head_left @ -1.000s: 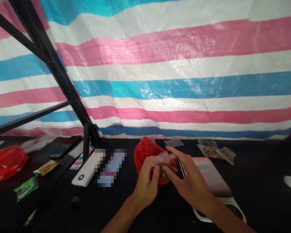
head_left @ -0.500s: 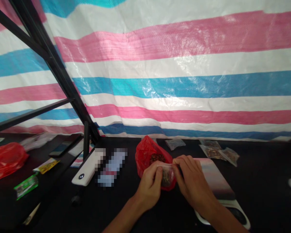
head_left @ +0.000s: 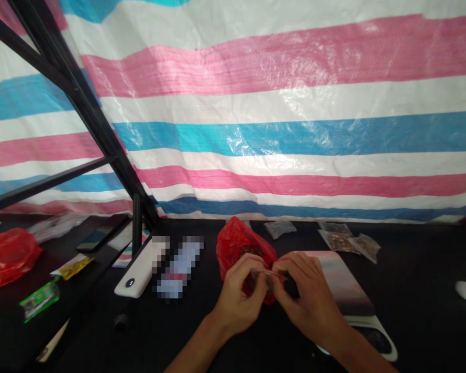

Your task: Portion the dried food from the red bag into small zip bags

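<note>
Low in the frame's centre, the left hand (head_left: 243,298) and the right hand (head_left: 310,295) face each other over a black table (head_left: 190,331), each with thumb and fingers pinched on a small clear bag (head_left: 274,275). The bag sits directly between the fingertips, neither hand clearly nearer to it; its pinched edge runs roughly left to right across the frame, dipping slightly towards the right, so one hand has each end. Most of its body is hidden by the fingers, and whether its mouth is sealed I cannot tell

Just beyond, partly covered by the left hand, a red plastic bag (head_left: 233,243) stands open with brown bits (head_left: 250,250) inside. Right of centre, a pinkish-grey plate (head_left: 345,282) lies on a white-rimmed device (head_left: 388,344), partly behind the right hand and forearm. Farther back at centre right lie filled clear packets (head_left: 337,241), and behind everything hangs a striped sheet (head_left: 264,114)
</note>
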`<state>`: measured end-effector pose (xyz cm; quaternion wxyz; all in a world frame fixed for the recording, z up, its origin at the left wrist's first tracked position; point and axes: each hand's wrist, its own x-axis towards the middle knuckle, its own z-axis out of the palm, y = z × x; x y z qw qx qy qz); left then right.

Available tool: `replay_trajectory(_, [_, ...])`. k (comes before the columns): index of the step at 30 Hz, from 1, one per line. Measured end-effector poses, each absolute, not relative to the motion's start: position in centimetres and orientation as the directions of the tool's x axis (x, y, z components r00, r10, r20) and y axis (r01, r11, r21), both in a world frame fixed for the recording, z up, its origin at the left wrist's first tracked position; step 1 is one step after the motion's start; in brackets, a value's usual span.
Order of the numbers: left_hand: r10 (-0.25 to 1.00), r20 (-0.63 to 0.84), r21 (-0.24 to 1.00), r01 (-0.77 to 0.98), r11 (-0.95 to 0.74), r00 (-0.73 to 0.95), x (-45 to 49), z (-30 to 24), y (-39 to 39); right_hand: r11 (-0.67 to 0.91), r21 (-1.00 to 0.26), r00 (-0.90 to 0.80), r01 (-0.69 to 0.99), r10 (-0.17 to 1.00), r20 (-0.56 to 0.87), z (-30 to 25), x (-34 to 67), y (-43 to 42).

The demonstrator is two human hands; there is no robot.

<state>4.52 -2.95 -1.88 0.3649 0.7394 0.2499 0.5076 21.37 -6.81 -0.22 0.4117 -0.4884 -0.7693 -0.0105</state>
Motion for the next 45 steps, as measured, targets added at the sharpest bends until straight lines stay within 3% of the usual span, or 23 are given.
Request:
replay_trajectory(14, [0.723,0.589,0.791,-0.076,-0.607,0.362,4.1,-1.7,-2.4,0.578,-0.387,-0.19,0.719,0.698,0.69,-0.2,21.2,-7.0])
replay_trajectory(22, [0.736,0.596,0.772,0.025,-0.636,0.321,4.1,-2.0,-2.4,0.594,-0.266,-0.227,0.76,0.625,0.747,0.6,22.5,-6.5])
replay_trajectory(24, [0.761,0.61,0.761,0.105,-0.64,0.222,4.1,-2.2,-2.3,0.527,-0.269,-0.129,0.806,0.6,0.789,0.8,24.4,-5.8])
replay_trajectory(26, [0.777,0.618,0.757,0.176,-0.629,0.12,3.9,-2.3,-2.0,0.385,-0.351,0.068,0.854,0.585,0.808,0.9,27.2,-5.0])
replay_trajectory(29, [0.804,0.594,0.78,0.228,-0.583,0.025,3.6,-2.4,-1.6,-0.005,-0.526,0.422,0.851,0.604,0.676,0.2,32.3,-3.7])
replay_trajectory(30, [0.811,0.585,0.787,0.235,-0.571,0.011,3.5,-2.4,-1.5,-0.129,-0.513,0.472,0.849,0.622,0.624,-0.2,34.0,-3.3])
replay_trajectory(32, [0.816,0.578,0.792,0.24,-0.561,0.001,3.5,-2.5,-1.5,-0.228,-0.475,0.499,0.85,0.634,0.59,-1.1,36.7,-2.8])
replay_trajectory(36, [0.824,0.567,0.798,0.262,-0.543,-0.017,3.7,-3.1,-1.6,-0.332,-0.394,0.513,0.857,0.627,0.586,-2.1,39.1,-2.9])
replay_trajectory(39, [0.827,0.562,0.793,0.298,-0.531,-0.022,3.7,-3.3,-1.4,-0.324,-0.35,0.477,0.879,0.63,0.613,-1.6,38.3,-3.1])
replay_trajectory(42, [0.817,0.577,0.771,0.325,-0.548,0.009,3.6,-3.2,-1.0,-0.188,-0.295,0.333,0.937,0.737,0.588,-0.9,36.1,-2.1])
replay_trajectory(45, [0.803,0.594,0.75,0.335,-0.571,0.038,3.5,-3.0,-0.8,-0.001,-0.238,0.115,0.971,0.879,0.464,-0.6,33.5,0.6])
